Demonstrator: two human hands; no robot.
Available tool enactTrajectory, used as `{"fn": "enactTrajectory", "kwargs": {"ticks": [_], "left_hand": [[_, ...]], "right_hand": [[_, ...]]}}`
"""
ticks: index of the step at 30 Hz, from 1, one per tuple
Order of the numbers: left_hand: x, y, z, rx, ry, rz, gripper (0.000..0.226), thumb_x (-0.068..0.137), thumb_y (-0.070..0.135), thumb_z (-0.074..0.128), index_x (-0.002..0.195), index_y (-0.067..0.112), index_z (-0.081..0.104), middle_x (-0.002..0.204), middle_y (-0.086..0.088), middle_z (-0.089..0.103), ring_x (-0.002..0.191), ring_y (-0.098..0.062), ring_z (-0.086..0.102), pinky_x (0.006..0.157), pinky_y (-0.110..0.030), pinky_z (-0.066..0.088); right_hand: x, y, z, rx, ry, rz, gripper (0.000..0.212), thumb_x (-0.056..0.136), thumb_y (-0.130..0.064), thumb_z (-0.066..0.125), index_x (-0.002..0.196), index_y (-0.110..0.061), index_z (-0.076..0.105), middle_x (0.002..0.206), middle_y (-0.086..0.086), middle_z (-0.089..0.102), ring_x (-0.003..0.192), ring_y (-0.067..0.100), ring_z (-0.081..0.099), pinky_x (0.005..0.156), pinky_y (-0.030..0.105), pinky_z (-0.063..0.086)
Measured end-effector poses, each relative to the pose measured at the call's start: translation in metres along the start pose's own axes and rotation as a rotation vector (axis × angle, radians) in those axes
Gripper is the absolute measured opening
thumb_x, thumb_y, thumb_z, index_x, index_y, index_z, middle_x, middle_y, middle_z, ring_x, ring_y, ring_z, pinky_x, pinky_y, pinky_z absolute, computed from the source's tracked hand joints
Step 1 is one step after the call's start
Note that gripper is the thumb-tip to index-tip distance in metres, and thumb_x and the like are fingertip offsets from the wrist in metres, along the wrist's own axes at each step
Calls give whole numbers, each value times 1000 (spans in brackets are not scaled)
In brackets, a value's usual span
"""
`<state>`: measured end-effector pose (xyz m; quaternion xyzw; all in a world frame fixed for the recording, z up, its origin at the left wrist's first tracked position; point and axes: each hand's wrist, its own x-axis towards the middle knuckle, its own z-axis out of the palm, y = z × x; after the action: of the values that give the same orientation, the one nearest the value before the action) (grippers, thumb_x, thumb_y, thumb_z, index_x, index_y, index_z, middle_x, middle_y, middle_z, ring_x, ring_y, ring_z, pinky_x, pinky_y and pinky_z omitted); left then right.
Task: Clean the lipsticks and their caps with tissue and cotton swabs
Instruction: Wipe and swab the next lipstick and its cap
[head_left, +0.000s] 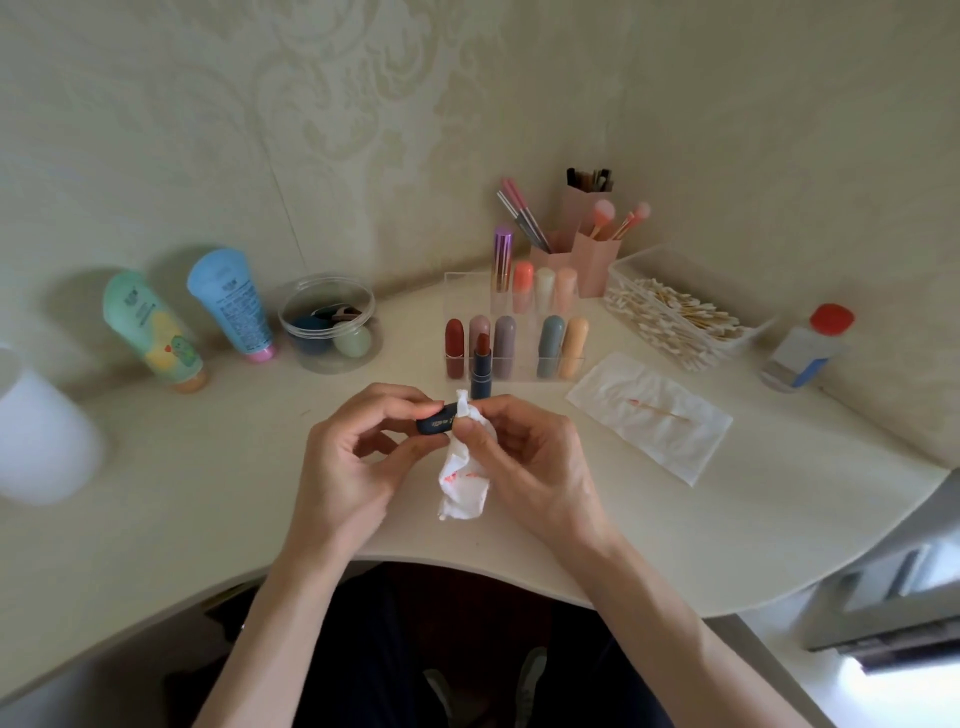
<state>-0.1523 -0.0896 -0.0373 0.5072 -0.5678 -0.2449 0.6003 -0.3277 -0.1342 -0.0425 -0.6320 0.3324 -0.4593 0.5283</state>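
Left hand (358, 447) pinching dark blue cap (435, 422) above desk (208, 493); right hand (530, 457) gripping crumpled, red-stained tissue (464, 478) pressed to cap's right end; uncapped lipstick (481, 364) upright just behind, before clear organiser (460, 291); used cotton swab (657, 408) on flat tissue (675, 447)

A green tube (148, 325) and a blue tube (228, 301) lean against the wall (363, 130) on the bench (208, 493); just right, a clear jar (327, 358) holds sponges (353, 340). Pink holders (592, 260) carry brushes (605, 213); a red-capped bottle (810, 348) stands far right.

wall (363, 104): cream damask paper | desk (208, 493): cream, curved edge | light: soft
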Motion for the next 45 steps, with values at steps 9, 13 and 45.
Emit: {"fn": "enactTrajectory", "kwargs": {"ticks": [9,13,45], "left_hand": [[1,-4,-3,-13,25,-159,26,84,21,78,110,21,77,87,5,77,68,-6,67,67,-14,48],[2,-5,-2,-13,2,-185,25,91,17,75,115,26,75,101,5,80,84,-22,77,67,-24,55],[2,-14,11,793,154,21,45,93,11,70,136,23,65,96,3,59,80,-21,60,78,-42,55]], "right_hand": [[7,-7,-23,39,135,117,9,101,-16,71,104,-9,76,75,8,71,67,16,66,61,29,50],[10,-7,-49,-442,-31,77,20,99,-21,72,115,-32,78,100,-15,76,89,9,71,78,31,57],[14,-10,-90,-812,247,-68,8,95,-22,75,97,-27,81,89,-13,70,84,0,62,70,5,39]]}}
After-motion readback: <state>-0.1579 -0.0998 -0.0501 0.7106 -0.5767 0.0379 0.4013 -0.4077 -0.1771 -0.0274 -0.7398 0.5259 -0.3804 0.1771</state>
